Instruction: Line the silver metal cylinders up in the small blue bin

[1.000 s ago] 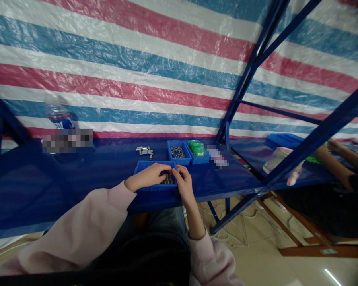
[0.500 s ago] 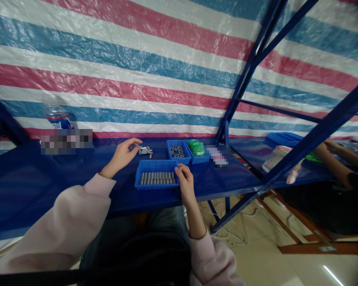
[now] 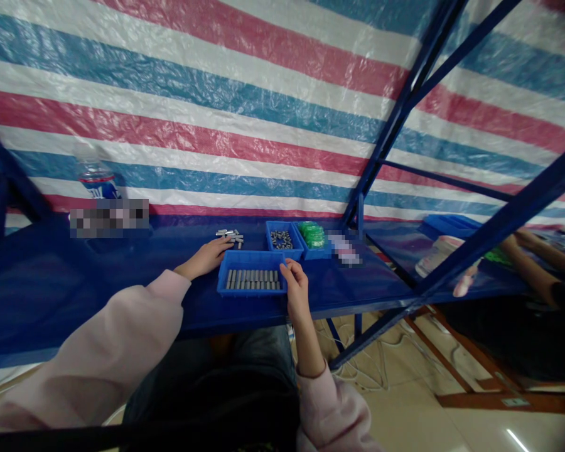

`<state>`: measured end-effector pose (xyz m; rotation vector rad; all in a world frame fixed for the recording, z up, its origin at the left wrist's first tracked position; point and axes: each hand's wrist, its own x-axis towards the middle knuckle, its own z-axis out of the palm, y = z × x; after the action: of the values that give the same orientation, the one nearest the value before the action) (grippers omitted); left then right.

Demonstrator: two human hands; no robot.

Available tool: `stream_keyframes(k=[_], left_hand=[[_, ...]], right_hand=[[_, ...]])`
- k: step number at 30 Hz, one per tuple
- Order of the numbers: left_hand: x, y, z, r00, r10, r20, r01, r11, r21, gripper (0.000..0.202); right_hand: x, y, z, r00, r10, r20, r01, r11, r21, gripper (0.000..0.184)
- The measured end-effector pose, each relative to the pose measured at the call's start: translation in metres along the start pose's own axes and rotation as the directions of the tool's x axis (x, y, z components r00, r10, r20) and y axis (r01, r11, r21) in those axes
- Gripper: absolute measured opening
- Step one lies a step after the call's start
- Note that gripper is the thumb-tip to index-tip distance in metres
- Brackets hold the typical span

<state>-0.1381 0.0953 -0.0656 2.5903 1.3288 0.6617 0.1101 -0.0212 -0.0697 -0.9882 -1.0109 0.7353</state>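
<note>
Striped plastic sheet [image 3: 207, 110] at the far side, behind a blue counter [image 3: 98, 270]. Near the counter's front edge, a blue tray [image 3: 252, 292] with metal cylinders [image 3: 252, 279] in rows inside. Left hand [image 3: 206, 257] beside its far left corner; right hand [image 3: 296, 285] at its right end, fingers gripping the rim. Farther right, a smaller blue bin [image 3: 317, 253] with green packets [image 3: 312, 235], beside a second bin [image 3: 289, 252] with small metal parts [image 3: 280, 239]. Under the left fingertips, loose cylinders [image 3: 237, 238] on the counter; cannot tell whether gripping one.
</note>
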Motion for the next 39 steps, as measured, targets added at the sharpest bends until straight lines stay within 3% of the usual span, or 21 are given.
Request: stream_keyframes(k=[6, 19, 31, 35, 39], left_hand=[[-0.004, 0.008, -0.010, 0.996, 0.006, -0.086, -0.002, 0.999, 0.045, 0.036], [-0.009, 0.014, -0.011, 0.994, -0.086, -0.063, 0.081, 0.994, -0.078, 0.037], [-0.008, 0.010, -0.008, 0.989, -0.111, -0.100, 0.109, 0.994, -0.023, 0.040], [-0.006, 0.018, -0.013, 0.978, -0.110, -0.178, 0.101, 0.993, -0.055, 0.038], [-0.004, 0.019, -0.014, 0.968, -0.116, -0.223, 0.115, 0.993, -0.018, 0.038]], right_hand=[[0.001, 0.003, 0.000, 1.000, 0.017, -0.012, -0.017, 1.000, -0.005, 0.029], [-0.001, -0.003, 0.001, 1.000, 0.013, 0.011, -0.014, 1.000, 0.019, 0.030], [-0.002, -0.008, 0.002, 1.000, 0.015, 0.004, -0.015, 0.996, 0.087, 0.031], [-0.003, -0.011, 0.003, 0.997, 0.058, 0.047, -0.065, 0.987, 0.148, 0.032], [-0.002, -0.014, 0.002, 0.989, 0.147, -0.007, -0.144, 0.979, 0.143, 0.034]])
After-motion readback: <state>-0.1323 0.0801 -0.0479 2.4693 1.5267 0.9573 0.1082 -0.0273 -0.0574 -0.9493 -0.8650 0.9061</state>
